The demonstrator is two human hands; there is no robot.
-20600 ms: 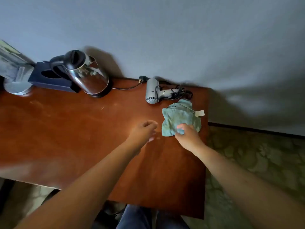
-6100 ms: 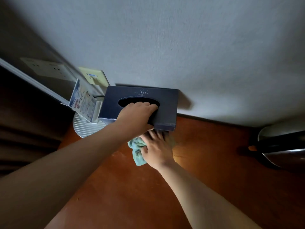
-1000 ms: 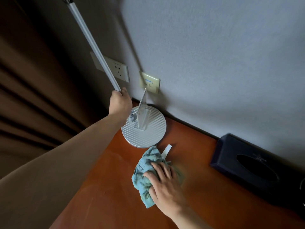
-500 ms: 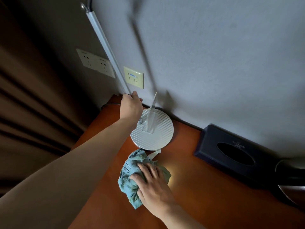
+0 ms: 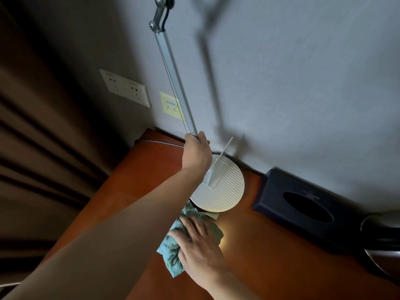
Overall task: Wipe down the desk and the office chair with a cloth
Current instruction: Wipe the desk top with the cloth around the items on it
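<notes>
Fingers [image 5: 190, 229] of the right hand [image 5: 201, 250] lie spread and flat on the cloth [image 5: 171, 250], pressing it onto the surface [image 5: 270, 256] just in front of the lamp base [image 5: 220, 191]. The cloth, a crumpled teal rag, now reaches right up to the base's near rim and seems to tuck slightly beneath it; half a second ago it sat a little apart from it. The left hand [image 5: 197, 152] grips the lamp's metal arm [image 5: 173, 72] low down, fingers wrapped round it. The base looks tipped, its near edge raised off the wood, where a moment ago it sat lower. My reading is that the lamp is being tilted so the patch under it can be wiped, which would finish this back corner of the desk. The chair is not in view and presumably remains to be done.

To the right of the base, against the wall, stands a dark tissue box [image 5: 303, 204], and past it the edge of a shiny kettle [image 5: 381, 241]. Behind the lamp arm are a double socket [image 5: 125, 87] and a yellowish wall plate [image 5: 171, 106]; brown curtains [image 5: 43, 148] hang on the left.
</notes>
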